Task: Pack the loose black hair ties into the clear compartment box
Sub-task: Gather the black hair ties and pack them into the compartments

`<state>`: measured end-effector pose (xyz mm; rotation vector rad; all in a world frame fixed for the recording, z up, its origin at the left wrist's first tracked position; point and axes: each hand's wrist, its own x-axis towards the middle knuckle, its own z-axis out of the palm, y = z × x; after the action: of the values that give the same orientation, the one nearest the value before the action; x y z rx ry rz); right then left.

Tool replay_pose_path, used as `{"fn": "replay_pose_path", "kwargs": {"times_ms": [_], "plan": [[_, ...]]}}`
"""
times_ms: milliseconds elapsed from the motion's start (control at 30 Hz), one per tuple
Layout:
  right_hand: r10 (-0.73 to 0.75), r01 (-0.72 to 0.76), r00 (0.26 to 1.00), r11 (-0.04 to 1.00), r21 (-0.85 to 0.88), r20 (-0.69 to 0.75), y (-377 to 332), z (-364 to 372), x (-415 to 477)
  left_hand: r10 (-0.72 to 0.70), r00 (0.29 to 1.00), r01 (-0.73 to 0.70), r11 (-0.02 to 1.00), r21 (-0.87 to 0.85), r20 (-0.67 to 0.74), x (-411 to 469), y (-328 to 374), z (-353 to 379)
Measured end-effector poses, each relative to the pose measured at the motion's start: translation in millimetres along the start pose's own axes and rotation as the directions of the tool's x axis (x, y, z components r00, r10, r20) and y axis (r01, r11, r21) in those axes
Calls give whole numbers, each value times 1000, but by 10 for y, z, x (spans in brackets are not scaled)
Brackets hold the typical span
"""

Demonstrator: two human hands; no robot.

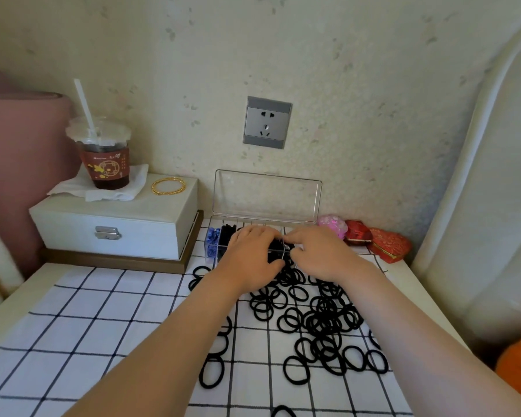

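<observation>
Cloth checked, on table | ties loose | box by wall | left hand, right hand grip: can't tell

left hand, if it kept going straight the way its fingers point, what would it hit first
Probably the upright clear lid of the compartment box, past the compartments under the left hand; depth is hard to judge.

Single head-worn wide-angle view, facing forward and down. The surface fills the lower frame at close range; the wall fills the upper frame. Both forearms enter from the bottom edge.
</observation>
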<state>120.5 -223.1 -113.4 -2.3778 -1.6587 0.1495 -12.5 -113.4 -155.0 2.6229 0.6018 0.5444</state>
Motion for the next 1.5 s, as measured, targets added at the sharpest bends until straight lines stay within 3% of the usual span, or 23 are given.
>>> {"fn": "replay_pose_path", "kwargs": {"times_ms": [100,167,467,700,833,1000,1100,1167,1400,1500], "plan": [[-11,18,999,978,-208,34,4,58,25,20,999,-21,1000,-22,-44,-41,-23,-14],[-2,15,998,973,-229,56,37,87,21,57,997,-57,998,-10,-48,-63,-34,-12],[-36,49,988,995,82,-147,-181,-86,-386,147,982,-137,987,89,-117,-357,52,-117],[-57,16,969,986,167,241,-491,-106,-974,21,972,-31,999,41,234,-833,253,-374],[-55,7,954,987,161,295,-527,-58,-1130,-40,897,55,998,-23,440,-1084,508,-463],[17,-15,962,1000,-9,274,-515,-28,-1202,-15,807,48,998,-40,590,-1320,692,-421],[92,-37,966,974,-222,243,-534,20,-1190,-4,796,22,999,-24,605,-1353,684,-389],[126,-54,957,962,-266,260,-540,72,-1181,4,794,21,999,-33,608,-1347,658,-373],[90,-24,932,982,-186,352,-588,109,-1106,-68,853,75,997,7,517,-1196,484,-473],[42,-33,944,999,-31,326,-621,113,-1062,-90,890,97,995,8,446,-1160,318,-598]]}}
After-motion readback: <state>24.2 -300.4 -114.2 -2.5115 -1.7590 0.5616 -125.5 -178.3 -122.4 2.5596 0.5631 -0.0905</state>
